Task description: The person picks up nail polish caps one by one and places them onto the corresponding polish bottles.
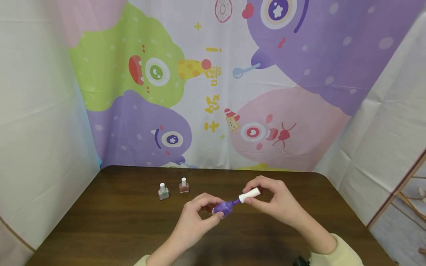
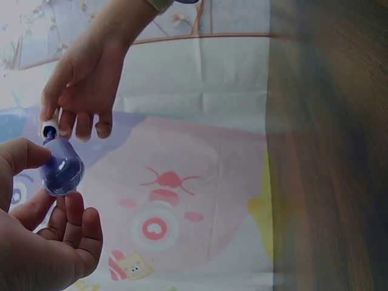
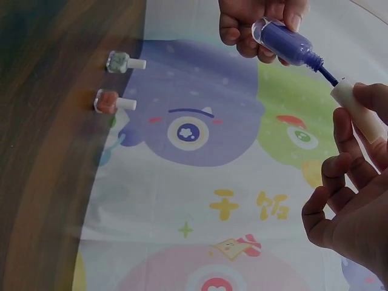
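Purple nail polish bottle (image 1: 223, 208) sits low centre in my head view, pinched by my left hand (image 1: 194, 221); my right hand (image 1: 276, 199) grips its white cap (image 1: 249, 194), pulled just clear. In the left wrist view, the bottle (image 2: 62, 170) lies at the left edge between thumb and fingers. In the right wrist view, the cap (image 3: 357, 112) is at the right edge, and two small bottles (image 3: 115, 82) stand upper left on the brown table (image 3: 42, 151).

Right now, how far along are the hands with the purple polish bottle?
Done: the white cap is unscrewed, its brush stem partly out. In hand: left hand grips the purple nail polish bottle, right hand pinches the cap. Left: two small polish bottles stand capped on the brown table.
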Available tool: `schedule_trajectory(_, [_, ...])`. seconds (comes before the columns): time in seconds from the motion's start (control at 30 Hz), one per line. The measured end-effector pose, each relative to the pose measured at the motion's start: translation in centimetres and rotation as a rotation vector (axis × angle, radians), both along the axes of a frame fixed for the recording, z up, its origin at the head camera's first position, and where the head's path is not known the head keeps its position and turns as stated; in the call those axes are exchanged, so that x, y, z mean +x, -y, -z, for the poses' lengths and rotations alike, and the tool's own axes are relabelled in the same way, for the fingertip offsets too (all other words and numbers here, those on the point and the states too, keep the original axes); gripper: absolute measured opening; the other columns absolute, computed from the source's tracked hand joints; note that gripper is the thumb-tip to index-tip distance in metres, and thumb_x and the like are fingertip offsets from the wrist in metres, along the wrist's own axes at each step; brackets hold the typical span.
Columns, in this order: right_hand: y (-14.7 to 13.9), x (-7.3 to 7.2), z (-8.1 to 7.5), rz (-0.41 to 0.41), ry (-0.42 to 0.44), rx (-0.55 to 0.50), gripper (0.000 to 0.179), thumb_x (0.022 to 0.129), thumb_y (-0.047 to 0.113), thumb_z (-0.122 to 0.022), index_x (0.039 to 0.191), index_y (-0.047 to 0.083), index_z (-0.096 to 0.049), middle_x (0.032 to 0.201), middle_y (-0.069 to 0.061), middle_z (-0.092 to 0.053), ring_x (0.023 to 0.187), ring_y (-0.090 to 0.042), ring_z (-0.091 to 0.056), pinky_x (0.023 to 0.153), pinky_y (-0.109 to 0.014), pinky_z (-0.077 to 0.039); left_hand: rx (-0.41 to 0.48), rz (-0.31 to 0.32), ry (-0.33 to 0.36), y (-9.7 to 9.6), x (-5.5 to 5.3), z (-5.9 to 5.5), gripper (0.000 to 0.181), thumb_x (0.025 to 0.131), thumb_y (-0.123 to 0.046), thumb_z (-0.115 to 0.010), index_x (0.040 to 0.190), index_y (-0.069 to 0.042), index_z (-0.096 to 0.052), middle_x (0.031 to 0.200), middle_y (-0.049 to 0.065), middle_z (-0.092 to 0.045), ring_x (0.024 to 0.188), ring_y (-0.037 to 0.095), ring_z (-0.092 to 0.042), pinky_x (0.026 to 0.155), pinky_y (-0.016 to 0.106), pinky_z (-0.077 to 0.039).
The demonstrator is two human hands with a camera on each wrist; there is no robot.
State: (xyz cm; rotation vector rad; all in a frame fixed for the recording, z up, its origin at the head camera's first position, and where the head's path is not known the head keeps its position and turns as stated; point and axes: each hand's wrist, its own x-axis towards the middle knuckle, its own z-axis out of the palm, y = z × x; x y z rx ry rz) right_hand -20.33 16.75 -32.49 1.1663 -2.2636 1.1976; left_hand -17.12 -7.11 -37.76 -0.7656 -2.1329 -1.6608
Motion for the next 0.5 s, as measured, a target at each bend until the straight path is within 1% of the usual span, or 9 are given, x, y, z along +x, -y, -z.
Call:
schedule_trajectory(0.17, [0.13,0.04,0.1,-0.01,0.01,0.006,0.022,0.078,0.01,-0.077,0.094,0.02,-0.066,0.088,0.009,-0.065,0.075,-0.007,-0.053,0.064,-0.021,-0.044,-0.011,-0.002,-0.007,-0.16,0.03,0.04,0.023,0.077,-0.006,-0.073,0.097,-0.017,-0.07,0.088,-0.005,-0.066,0.078,0.009,-0.058,0.067,0.029,-0.052])
schedule_trajectory(0.33, [0.23,-0.02,0.29,-0.023,0.015,0.009,0.02,0.078,0.011,-0.077,0.094,0.019,-0.066,0.087,0.008,-0.065,0.074,-0.011,-0.055,0.064,-0.021,-0.045,-0.012,0.006,-0.006,-0.28,0.07,0.04,0.022,0.077,-0.006,-0.073,0.096,-0.016,-0.07,0.089,-0.004,-0.066,0.078,0.009,-0.058,0.068,0.028,-0.052])
schedule_trajectory(0.5, [0.34,-0.08,0.42,-0.026,-0.003,0.016,0.021,0.078,0.011,-0.077,0.094,0.02,-0.066,0.087,0.008,-0.065,0.075,-0.009,-0.055,0.065,-0.021,-0.045,-0.01,0.016,0.001,-0.39,0.11,0.0,0.022,0.077,-0.006,-0.073,0.096,-0.016,-0.07,0.09,-0.004,-0.066,0.078,0.009,-0.058,0.068,0.028,-0.052])
